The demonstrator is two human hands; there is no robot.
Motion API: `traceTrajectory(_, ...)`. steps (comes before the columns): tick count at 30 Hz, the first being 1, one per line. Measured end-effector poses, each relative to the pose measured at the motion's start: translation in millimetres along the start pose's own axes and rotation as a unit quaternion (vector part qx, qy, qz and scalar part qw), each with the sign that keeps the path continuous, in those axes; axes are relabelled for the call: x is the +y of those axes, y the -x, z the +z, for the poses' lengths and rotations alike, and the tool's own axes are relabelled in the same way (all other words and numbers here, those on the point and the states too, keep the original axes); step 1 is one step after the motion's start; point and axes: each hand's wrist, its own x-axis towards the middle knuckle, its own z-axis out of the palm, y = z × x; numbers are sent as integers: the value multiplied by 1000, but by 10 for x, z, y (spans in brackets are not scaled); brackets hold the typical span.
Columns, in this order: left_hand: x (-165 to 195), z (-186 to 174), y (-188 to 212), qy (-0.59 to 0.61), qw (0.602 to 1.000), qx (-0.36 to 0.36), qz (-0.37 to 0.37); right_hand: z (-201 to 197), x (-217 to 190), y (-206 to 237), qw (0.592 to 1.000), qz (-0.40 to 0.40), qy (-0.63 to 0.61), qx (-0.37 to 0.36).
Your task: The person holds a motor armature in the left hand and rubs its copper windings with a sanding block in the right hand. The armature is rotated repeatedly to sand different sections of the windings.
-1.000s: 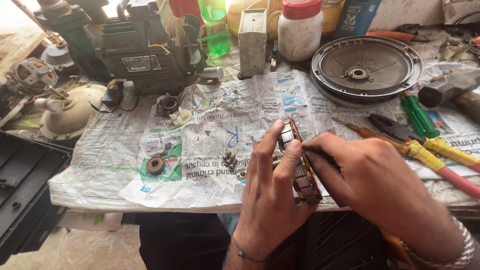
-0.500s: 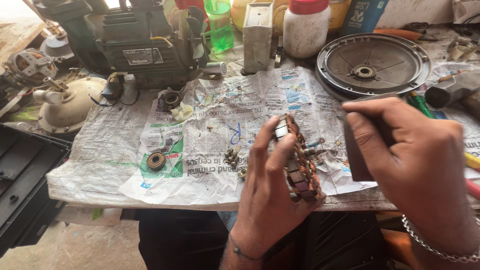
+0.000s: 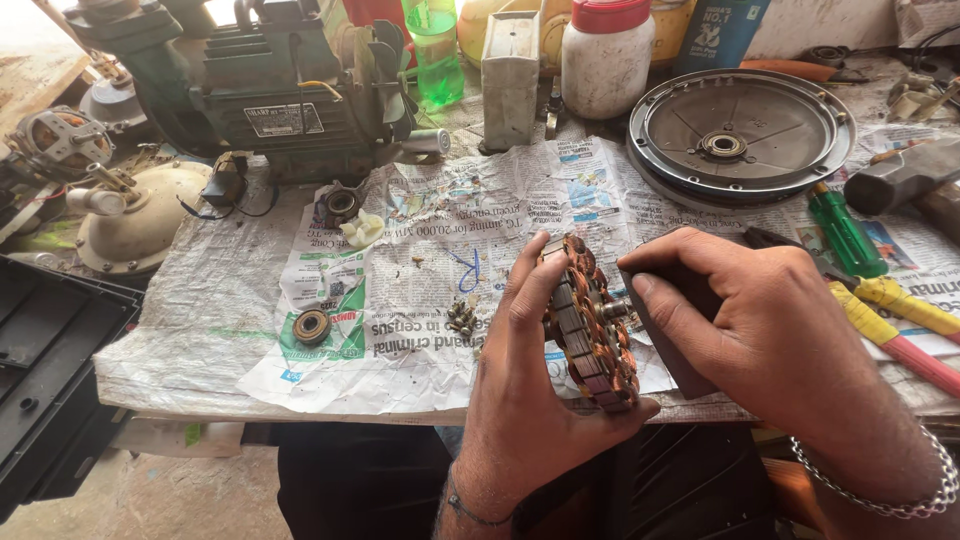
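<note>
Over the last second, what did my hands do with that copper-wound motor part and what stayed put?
The right hand left the round copper-wound motor rotor, reached right, took up a dark flat block and brought it back against the rotor's shaft end. The left hand kept the rotor gripped on edge above the newspaper. The small bearing and grey round cover plate did not move.

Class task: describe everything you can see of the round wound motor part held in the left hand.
The wound motor part is a round stack of grey metal plates with copper-coloured windings and a short shaft stub at its centre. It stands on edge above the newspaper, gripped by the left hand, thumb underneath. The right hand holds a dark flat piece beside its shaft.
</note>
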Motion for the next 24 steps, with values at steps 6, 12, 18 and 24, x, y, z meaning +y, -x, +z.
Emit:
traceTrajectory(6, -9, 109, 42, -15, 998, 50, 21, -49, 39, 1, 997, -50, -46, 26)
traceTrajectory(12, -24, 84, 17, -23, 999, 40, 13, -81, 53, -18, 997, -48, -55, 32)
traceTrajectory(18, 1, 76, -8, -27, 999, 34, 5, -99, 69, -28, 997, -47, -43, 36)
traceTrajectory(24, 9, 68, -10, -27, 999, 36, 8, -86, 108, -28, 996, -56, -54, 45)
